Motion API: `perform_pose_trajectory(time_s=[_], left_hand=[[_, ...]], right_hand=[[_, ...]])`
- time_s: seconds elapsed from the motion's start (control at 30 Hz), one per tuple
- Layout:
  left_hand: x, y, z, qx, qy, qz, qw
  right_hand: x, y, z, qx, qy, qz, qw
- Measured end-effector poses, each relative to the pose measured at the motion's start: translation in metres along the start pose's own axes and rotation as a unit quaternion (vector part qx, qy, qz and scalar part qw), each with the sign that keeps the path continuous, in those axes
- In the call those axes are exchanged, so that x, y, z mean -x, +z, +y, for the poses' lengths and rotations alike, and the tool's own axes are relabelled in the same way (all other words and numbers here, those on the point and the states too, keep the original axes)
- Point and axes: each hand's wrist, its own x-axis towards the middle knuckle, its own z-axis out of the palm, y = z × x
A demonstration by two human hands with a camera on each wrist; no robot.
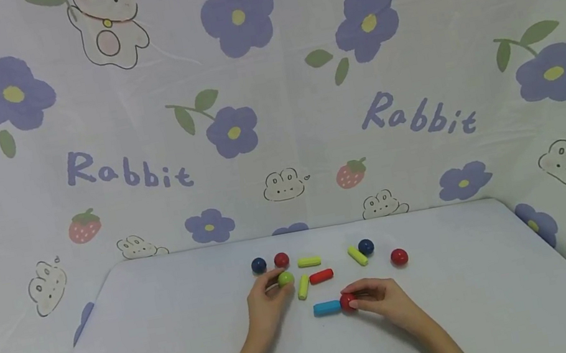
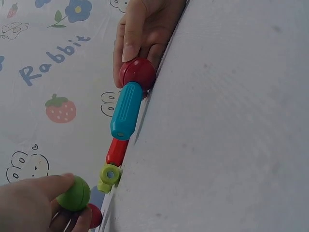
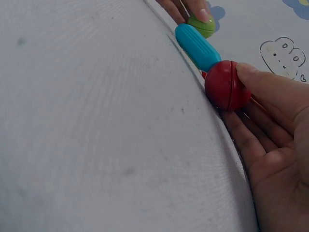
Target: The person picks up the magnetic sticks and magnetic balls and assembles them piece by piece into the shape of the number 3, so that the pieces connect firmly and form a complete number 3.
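My right hand (image 1: 381, 298) pinches a red ball (image 1: 347, 302) between thumb and fingers, low over the white table. A ribbed blue rod (image 1: 327, 308) joins the ball end-on and points left; in the left wrist view its free end shows a small hole. To the left, my left hand (image 1: 268, 305) holds a green ball (image 3: 202, 25) between thumb and fingertips. Just right of that ball lie a yellow-green rod (image 1: 303, 287) and a red rod (image 1: 321, 276). Behind it sits another red ball (image 1: 281, 259).
A dark blue ball (image 1: 258, 265) and a yellow-green rod (image 1: 309, 261) lie at the back. Farther right, a second yellow-green rod (image 1: 357, 255) leans by another dark blue ball (image 1: 366, 247), with a red ball (image 1: 399, 257) beyond. A patterned cloth (image 1: 288, 74) hangs behind the table (image 1: 149, 351).
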Motion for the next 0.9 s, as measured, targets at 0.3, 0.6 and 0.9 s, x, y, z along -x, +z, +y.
perform_pose_trajectory(time_s=[0.3, 0.6, 0.9], left_hand=[[0.0020, 0.0014, 0.0033, 0.091, 0.018, -0.116, 0.9890], [0.0029, 0.0026, 0.0009, 0.082, 0.053, -0.207, 0.9733], [0.0044, 0.0002, 0.0036, 0.055, 0.037, -0.265, 0.9621]], right_hand=[[-0.0001, -0.0006, 0.0017, 0.002, -0.004, 0.001, 1.0000], [0.0007, -0.0011, 0.0040, -0.003, -0.009, -0.003, 0.9999], [-0.0015, -0.0010, 0.0064, 0.005, -0.012, -0.005, 0.9999]])
